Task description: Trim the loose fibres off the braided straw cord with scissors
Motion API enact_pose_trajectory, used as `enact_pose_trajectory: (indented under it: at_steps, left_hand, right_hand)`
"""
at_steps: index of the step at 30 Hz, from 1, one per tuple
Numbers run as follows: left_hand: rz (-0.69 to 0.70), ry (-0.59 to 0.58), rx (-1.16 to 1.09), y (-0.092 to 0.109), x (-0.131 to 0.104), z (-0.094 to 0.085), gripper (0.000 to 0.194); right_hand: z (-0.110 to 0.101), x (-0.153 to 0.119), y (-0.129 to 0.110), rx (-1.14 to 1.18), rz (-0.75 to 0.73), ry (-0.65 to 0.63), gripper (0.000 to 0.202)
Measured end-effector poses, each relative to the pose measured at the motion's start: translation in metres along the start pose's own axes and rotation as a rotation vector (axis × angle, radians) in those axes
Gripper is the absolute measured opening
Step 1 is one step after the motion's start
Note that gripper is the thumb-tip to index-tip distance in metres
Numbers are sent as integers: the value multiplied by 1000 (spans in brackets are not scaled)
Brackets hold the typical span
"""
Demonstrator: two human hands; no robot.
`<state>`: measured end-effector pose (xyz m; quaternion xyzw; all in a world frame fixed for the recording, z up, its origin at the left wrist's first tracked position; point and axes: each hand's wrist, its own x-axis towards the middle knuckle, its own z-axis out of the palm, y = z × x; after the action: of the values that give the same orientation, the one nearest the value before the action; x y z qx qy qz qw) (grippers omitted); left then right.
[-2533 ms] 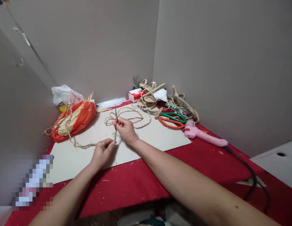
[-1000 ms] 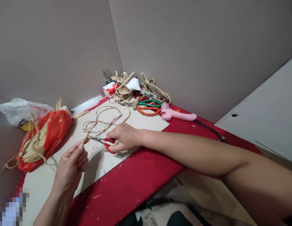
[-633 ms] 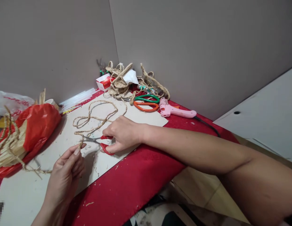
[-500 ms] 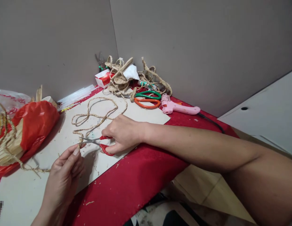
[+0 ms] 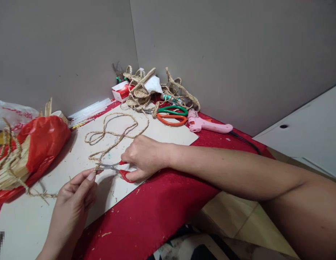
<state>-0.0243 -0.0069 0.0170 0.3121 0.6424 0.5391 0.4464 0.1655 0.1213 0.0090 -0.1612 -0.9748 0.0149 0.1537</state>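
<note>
Between the thumb and forefinger of my left hand [image 5: 78, 193] a thin braided straw cord [image 5: 121, 136] is pinched. From there the cord runs up in loose loops over the white board. Another stretch of braid leads from behind the left wrist toward the red bag. My right hand [image 5: 143, 155] grips small red-handled scissors [image 5: 110, 167], fingers through the loops. Their blades point left and lie at the cord just above my left fingertips, parted a little. Whether the cord is cut through there, I cannot tell.
Large scissors [image 5: 172, 121] with green and orange handles lie by a pink glue gun [image 5: 208, 125]. Behind them are a heap of braided cord [image 5: 139, 94] and a red-white box [image 5: 121, 91]. A red plastic bag [image 5: 48, 141] holds straw at left. Clear sticks [image 5: 90, 111] lie behind the white board [image 5: 78, 144].
The scissor blades have closed somewhat on the cord, and both handles sit slightly further right. The whole view has shifted a little. My left hand still pinches the cord.
</note>
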Motion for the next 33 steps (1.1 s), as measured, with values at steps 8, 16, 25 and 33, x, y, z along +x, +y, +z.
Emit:
enact_pose_trajectory:
  at_steps: [8, 16, 25, 33]
  left_hand:
    - [-82, -148, 162, 7, 2, -15, 31]
    - [-128, -391, 139, 14, 2, -22, 23]
    - [-163, -517, -58, 10, 5, -25, 19]
    - [-168, -539, -94, 11, 4, -28, 17]
  right_hand:
    - [-6, -2, 1, 26, -56, 3, 38]
    - [1, -2, -6, 83, -133, -13, 38]
    - [10, -2, -8, 210, -172, 93, 31]
    - [5, -2, -6, 209, -193, 71, 32]
